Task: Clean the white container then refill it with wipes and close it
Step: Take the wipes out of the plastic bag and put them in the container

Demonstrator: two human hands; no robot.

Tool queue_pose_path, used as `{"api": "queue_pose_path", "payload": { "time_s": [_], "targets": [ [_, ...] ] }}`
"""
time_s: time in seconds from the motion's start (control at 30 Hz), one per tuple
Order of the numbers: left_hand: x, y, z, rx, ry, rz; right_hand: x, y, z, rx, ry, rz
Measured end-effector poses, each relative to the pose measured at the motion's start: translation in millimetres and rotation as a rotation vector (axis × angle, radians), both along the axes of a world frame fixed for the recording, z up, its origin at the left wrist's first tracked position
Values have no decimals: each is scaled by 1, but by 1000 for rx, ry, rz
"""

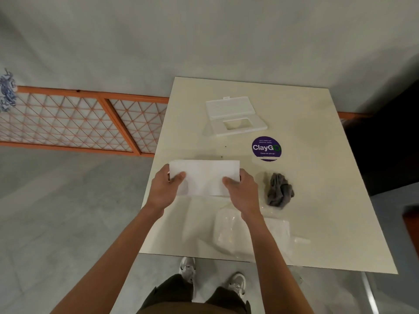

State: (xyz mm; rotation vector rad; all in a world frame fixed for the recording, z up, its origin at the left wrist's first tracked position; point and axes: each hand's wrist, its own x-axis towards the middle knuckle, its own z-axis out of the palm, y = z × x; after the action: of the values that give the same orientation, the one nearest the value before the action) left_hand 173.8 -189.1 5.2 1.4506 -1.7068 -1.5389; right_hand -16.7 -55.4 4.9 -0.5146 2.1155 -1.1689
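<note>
Wipes (pixel 204 177) in a flat white stack are held above the near half of the table (pixel 317 177), one short end in each hand. The left hand (pixel 165 186) grips the left end and the right hand (pixel 242 191) grips the right end, each with the thumb pressed on top and the fingers curled around the edge. The white container (pixel 235 116) lies well apart from the stack, on the far side of the table, with its flap open and a rectangular opening showing. Between them, to the right, a round purple sticker (pixel 266 148) reads "ClayGo"; its small lines are too blurred to read. A crumpled grey cloth (pixel 280 191) lies just beside the right hand. Under the right forearm lies a pale, partly clear plastic thing (pixel 272 232); I cannot tell what it is.
</note>
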Motion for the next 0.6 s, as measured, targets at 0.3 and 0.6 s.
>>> {"api": "queue_pose_path", "payload": {
  "time_s": [0.3,0.6],
  "targets": [
    [7,-37,-11,-198,-285,-127,18,-17,-34,160,312,-13],
    [2,-49,-15,-239,-345,-258,20,-22,-33,252,380,25]
  ]
}}
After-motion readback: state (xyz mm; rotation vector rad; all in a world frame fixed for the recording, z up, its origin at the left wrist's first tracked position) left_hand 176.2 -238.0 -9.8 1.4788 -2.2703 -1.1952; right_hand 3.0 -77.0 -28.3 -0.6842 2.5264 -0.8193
